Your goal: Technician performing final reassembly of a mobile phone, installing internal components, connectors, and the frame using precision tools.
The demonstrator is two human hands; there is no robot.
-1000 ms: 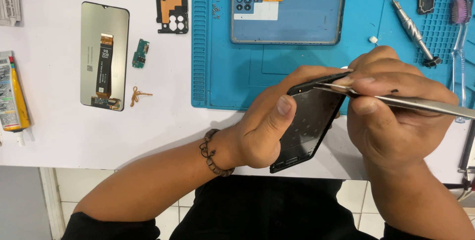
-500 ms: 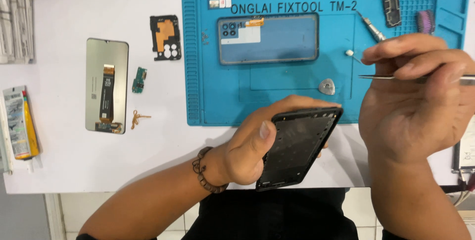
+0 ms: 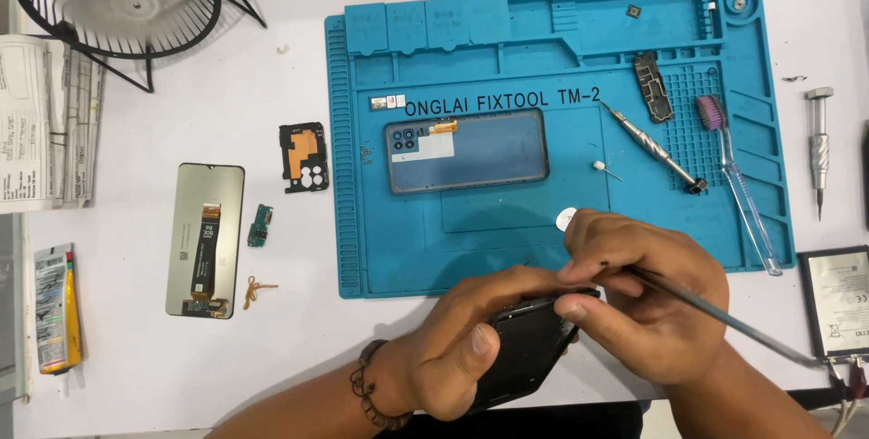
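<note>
Left hand point(image 3: 462, 348) grips a black phone frame point(image 3: 529, 344) at the near edge of the white worktop point(image 3: 226, 68), fingers wrapped around it; most of the frame is hidden under both hands. Right hand point(image 3: 647, 299) pinches a thin metal tool point(image 3: 724, 317), fingers closed on it; the tip, at the frame's far edge, is hard to make out.

Blue repair mat point(image 3: 724, 231) lies just beyond, white lettering across its middle, a phone back cover point(image 3: 466, 151) on it. Left of the mat: a grey display panel point(image 3: 205, 240), face down. At the left edge: a yellow glue tube point(image 3: 56, 308). A white-labelled battery point(image 3: 837, 299) is cut off at right.
</note>
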